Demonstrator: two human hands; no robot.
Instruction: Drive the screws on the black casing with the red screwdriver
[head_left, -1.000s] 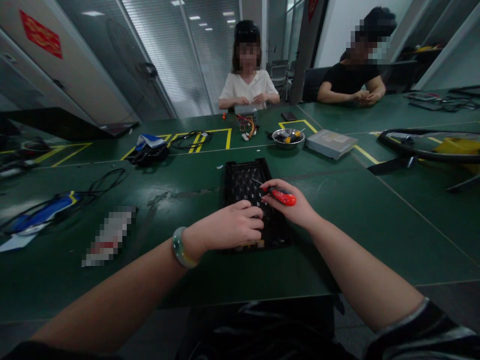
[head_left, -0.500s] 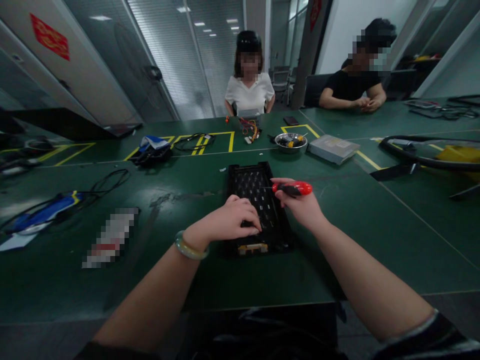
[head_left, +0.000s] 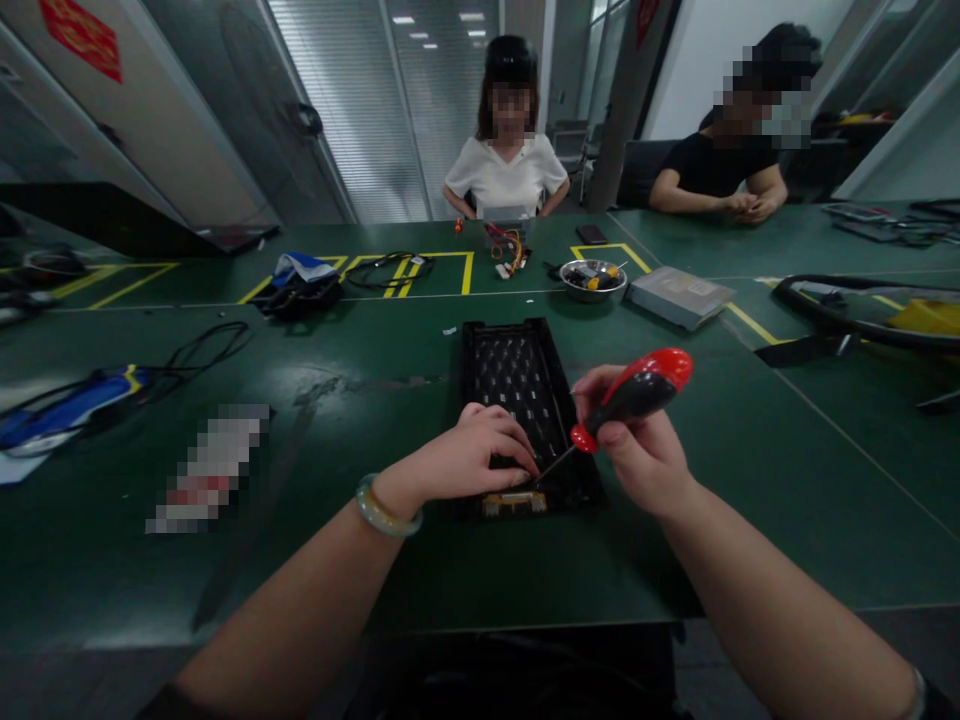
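A red-and-black screwdriver [head_left: 641,390] is gripped in my right hand [head_left: 645,455], its shaft slanting down and left. The tip meets the near end of a black plastic computer front panel [head_left: 559,375], close to my left fingertips. My left hand [head_left: 480,450] rests over the panel, fingers bent and closed at its near end. Whatever lies under those fingertips is too small and dark to make out. A brownish strip with metal connectors [head_left: 514,502] shows at the panel's near edge. My left wrist carries a pale green bangle [head_left: 386,508].
Beyond the panel stand a metal bowl of tools [head_left: 592,282] and a grey metal box [head_left: 679,297]. Coloured wires [head_left: 511,250] lie farther back. Blue-wrapped cables [head_left: 75,400] are on the left, a black frame [head_left: 862,310] on the right. Two people sit across the green table [head_left: 300,560].
My right hand has drawn nearer and turned the screwdriver, bringing its tip down beside my left fingertips. My left hand stays on the panel. The view has shifted slightly.
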